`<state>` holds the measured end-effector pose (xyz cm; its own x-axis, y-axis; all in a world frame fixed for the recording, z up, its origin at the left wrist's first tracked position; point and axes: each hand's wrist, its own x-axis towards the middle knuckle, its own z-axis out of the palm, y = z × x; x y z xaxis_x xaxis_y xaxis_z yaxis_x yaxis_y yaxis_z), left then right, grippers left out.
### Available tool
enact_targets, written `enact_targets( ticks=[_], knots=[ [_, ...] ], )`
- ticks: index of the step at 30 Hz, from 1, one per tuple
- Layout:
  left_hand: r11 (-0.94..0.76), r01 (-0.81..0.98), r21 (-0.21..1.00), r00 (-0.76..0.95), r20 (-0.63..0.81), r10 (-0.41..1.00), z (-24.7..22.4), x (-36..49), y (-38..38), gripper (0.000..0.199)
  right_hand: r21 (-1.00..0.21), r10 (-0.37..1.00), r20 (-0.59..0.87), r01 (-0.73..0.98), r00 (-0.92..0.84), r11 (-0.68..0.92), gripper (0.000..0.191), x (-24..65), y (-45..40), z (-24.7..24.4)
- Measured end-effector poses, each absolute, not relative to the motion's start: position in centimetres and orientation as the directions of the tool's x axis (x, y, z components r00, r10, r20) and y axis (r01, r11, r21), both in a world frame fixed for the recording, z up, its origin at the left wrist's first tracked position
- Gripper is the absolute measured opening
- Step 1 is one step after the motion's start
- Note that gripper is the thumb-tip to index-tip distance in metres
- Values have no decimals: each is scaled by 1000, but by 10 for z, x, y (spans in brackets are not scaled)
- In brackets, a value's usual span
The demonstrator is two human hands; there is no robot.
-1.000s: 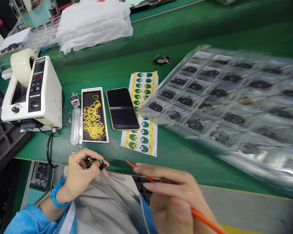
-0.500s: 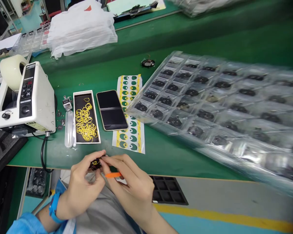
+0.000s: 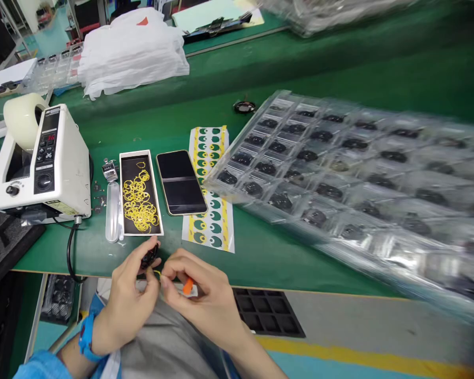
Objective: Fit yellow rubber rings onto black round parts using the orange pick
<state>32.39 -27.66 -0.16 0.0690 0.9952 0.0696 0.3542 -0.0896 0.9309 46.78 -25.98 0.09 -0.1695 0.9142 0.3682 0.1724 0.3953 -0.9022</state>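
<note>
Head view shows a shiny green table (image 3: pixel 300 258), and at its far top left some blue floor (image 3: pixel 53 31) of the room. On the left stands a white tape machine (image 3: pixel 77 168) with a fat roll (image 3: pixel 21 121). Its little screen (image 3: pixel 47 140) reads 36 in red; the tiny words above are too small to read. Behind it sits a white pile (image 3: pixel 134 58) with a red bit on top. Next come a small silver counter (image 3: pixel 109 171), with numbers too small to be sure of, a clear case (image 3: pixel 112 210) and a box (image 3: pixel 122 195) of yellow rings (image 3: pixel 140 210). Just below the box, the left hand (image 3: pixel 128 297) pinches a round black part (image 3: pixel 149 257) over the table's near edge. Beside it, the right hand (image 3: pixel 205 300) nips a thin yellow strip (image 3: pixel 157 272) in its fingertips, with an orange stick (image 3: pixel 188 286) tucked in its grip. Farther back lie a phone (image 3: pixel 181 181) and a sticker sheet (image 3: pixel 191 234), its small print unreadable. On the right, a clear tray (image 3: pixel 403 257) holds many black parts. Below the table, a yellow stripe (image 3: pixel 339 355) crosses the floor.
</note>
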Motion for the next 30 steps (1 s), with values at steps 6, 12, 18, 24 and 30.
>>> enact_targets(
  ticks=[6, 12, 18, 24, 30],
  knots=[
    [-49, 291, 955, -54, 67, 996, -6, 313, -278, 51, -948, 959, 277, 149, -51, 282, 16, 465, -243, 5],
    [15, 134, 991, 18, -17, 1000, -3, 313, -281, 47, -831, 943, 331, 462, -36, 309, 11, 462, -214, -11],
    [204, -126, 971, 80, -195, 978, -16, 312, -281, 36, -752, 903, 428, 545, -21, 370, 13, 475, -229, -11],
    [324, -235, 916, 81, -314, 946, -12, 302, -270, 37, -575, 819, 542, 794, 191, 195, 13, 589, -221, -11],
    [361, -239, 902, 109, -344, 933, -4, 303, -263, 41, -464, 860, 359, 869, 363, -173, 10, 710, -202, 2]
  ],
)
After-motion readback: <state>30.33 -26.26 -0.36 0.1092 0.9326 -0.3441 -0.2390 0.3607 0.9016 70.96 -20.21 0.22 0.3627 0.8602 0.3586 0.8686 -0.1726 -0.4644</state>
